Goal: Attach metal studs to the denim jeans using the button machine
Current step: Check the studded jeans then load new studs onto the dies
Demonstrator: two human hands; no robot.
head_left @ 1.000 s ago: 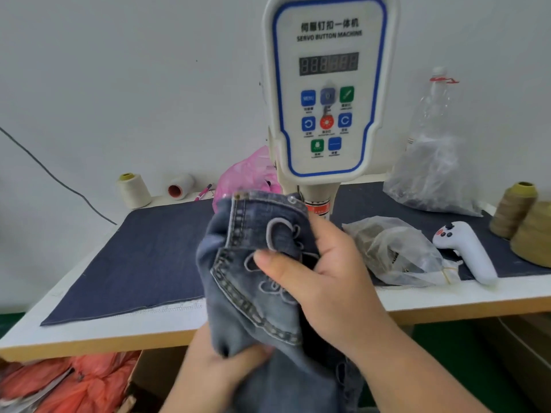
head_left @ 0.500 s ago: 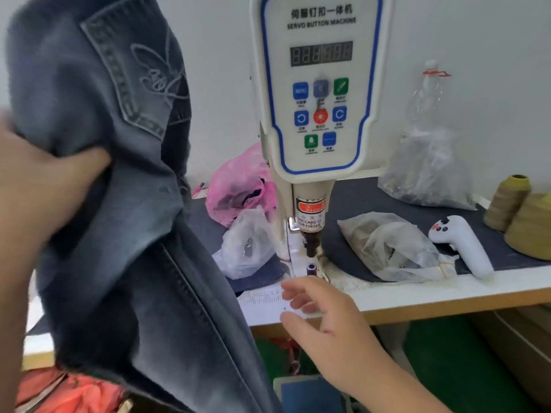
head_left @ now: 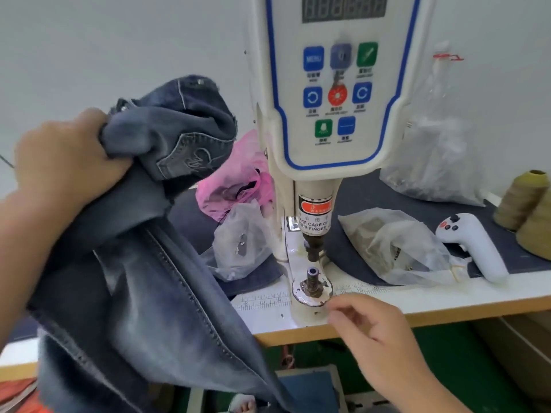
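Beside the button machine [head_left: 328, 120], left hand [head_left: 64, 156] grips jeans [head_left: 143, 293]; right hand [head_left: 372, 329] seemingly curled, empty.

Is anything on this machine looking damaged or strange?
Yes: the round base plate under the lower die of the button machine looks chipped and stained around its rim. Nothing looks spilled.

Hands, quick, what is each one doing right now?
Left hand: grips the bunched jeans.
Right hand: fingers loosely curled, no stud visible in them.
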